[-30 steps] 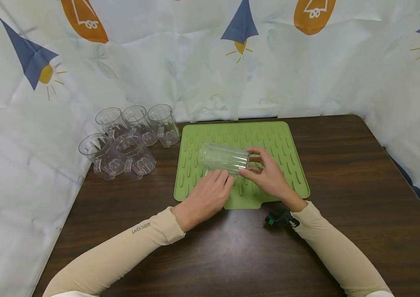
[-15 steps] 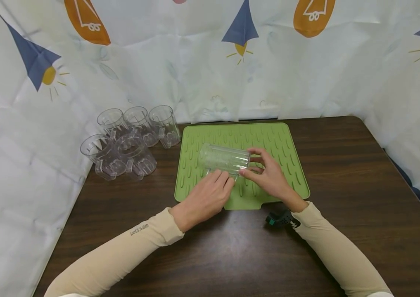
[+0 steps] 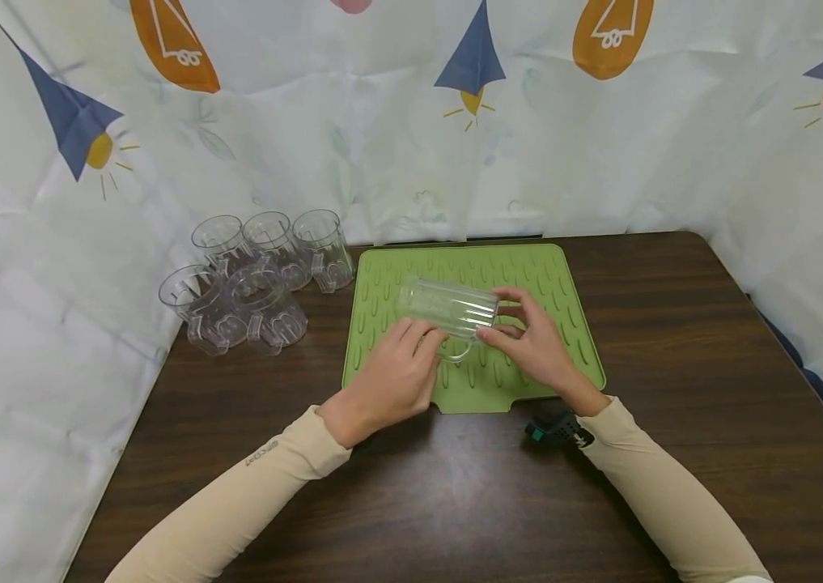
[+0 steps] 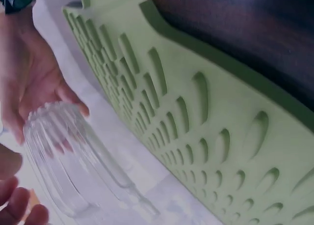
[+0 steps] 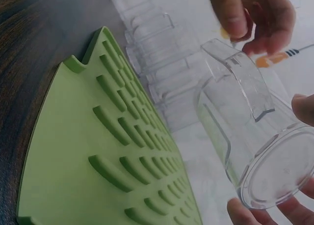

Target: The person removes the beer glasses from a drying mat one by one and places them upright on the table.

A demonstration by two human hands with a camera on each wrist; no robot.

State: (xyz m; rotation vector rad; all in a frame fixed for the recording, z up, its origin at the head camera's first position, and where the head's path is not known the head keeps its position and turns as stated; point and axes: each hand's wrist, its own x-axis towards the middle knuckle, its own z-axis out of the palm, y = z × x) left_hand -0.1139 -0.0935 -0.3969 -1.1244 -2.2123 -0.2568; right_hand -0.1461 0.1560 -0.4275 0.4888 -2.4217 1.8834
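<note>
A clear mug (image 3: 451, 306) lies on its side in the air over the green drying mat (image 3: 473, 397), its mouth toward the left. My right hand (image 3: 533, 350) grips it round the base, thumb on the near side and fingers on the far side. The mug's handle (image 5: 243, 77) stands free, with no fingers round it in the right wrist view. My left hand (image 3: 392, 372) hovers beside the mouth end, fingers loosely bent. Between those fingers (image 4: 14, 205) and the mug a gap shows in the left wrist view.
Several more clear mugs (image 3: 276, 312) stand upright, mouths up, in a cluster at the back left of the dark wooden table (image 3: 673, 340). A white patterned curtain (image 3: 396, 146) hangs behind and at both sides. A dark wrist device (image 3: 553, 429) sits on my right wrist.
My left hand has let go of the mug's handle and drawn back a little to the left. My right hand has shifted slightly right with the mug, and the handle has come into view.
</note>
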